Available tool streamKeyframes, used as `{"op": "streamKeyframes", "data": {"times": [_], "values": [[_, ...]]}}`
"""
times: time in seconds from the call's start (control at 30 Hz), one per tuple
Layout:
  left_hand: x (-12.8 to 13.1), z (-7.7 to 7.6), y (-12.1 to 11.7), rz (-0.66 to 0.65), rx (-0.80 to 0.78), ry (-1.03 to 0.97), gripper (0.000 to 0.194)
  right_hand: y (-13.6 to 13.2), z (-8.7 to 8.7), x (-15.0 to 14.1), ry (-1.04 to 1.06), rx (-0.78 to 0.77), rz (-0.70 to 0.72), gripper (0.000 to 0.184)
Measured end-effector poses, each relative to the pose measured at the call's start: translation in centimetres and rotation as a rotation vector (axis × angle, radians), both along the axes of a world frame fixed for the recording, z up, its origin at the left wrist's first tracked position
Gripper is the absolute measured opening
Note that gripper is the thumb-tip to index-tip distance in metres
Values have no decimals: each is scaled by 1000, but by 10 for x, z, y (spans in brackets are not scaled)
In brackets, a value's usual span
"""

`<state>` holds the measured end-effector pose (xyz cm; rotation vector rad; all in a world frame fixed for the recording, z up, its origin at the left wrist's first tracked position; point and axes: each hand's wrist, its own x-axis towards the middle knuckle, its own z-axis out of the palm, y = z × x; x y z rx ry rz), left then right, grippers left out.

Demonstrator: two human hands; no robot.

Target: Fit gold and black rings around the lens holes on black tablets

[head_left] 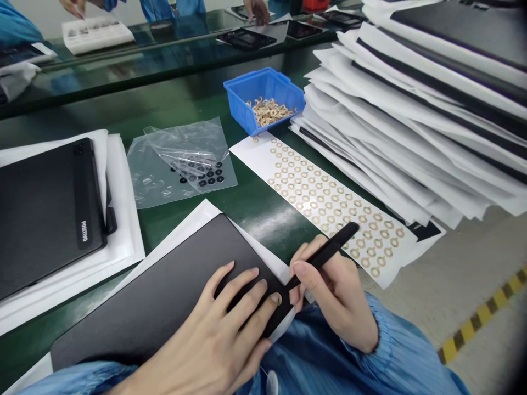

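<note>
A black tablet-like panel [164, 285] lies on white wrapping in front of me. My left hand [230, 329] rests on it with fingers outstretched, fingertips close to its right end. A small round spot shows beside the index fingertip. My right hand [333, 296] grips slim black tweezers [325, 255] at the panel's right edge. Their lower tip is against or just above that edge; contact cannot be made out. Beyond that hand lies a white sheet [284, 170] with rows of tan ring-shaped stickers.
A blue bin [247, 112] holds loose tan rings. Clear film [156, 186] carries black round pieces. At left, a black tablet [45, 214] marked POSITIVO lies on white wrapping. A tall stack of wrapped panels [395, 126] stands at right. Other people's hands [257, 11] show across the bench.
</note>
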<state>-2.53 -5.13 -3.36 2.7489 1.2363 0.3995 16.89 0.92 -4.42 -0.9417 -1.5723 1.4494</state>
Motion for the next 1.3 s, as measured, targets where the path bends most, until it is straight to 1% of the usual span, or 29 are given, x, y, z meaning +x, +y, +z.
{"op": "streamKeyframes", "data": {"times": [0.17,0.3,0.47,0.57,0.73,0.87,1.03,1.3], "values": [[0,6,4,-38,-22,42,34,0,-1,0,25,4,4,11],[-4,12,8,-89,-50,94,34,1,-2,1,37,5,43,12],[-8,14,8,-114,-40,127,39,2,-2,3,71,-12,61,11],[-11,14,7,-139,-35,143,38,1,-1,4,87,-1,78,9],[-13,12,7,-128,-36,64,30,0,-3,5,95,53,92,4],[-11,12,11,-106,34,3,24,0,-6,4,92,101,94,3],[-11,11,10,-95,41,-2,26,0,-9,4,67,148,81,7],[-9,11,10,-82,51,-14,24,-1,-9,4,48,177,77,10]]}}
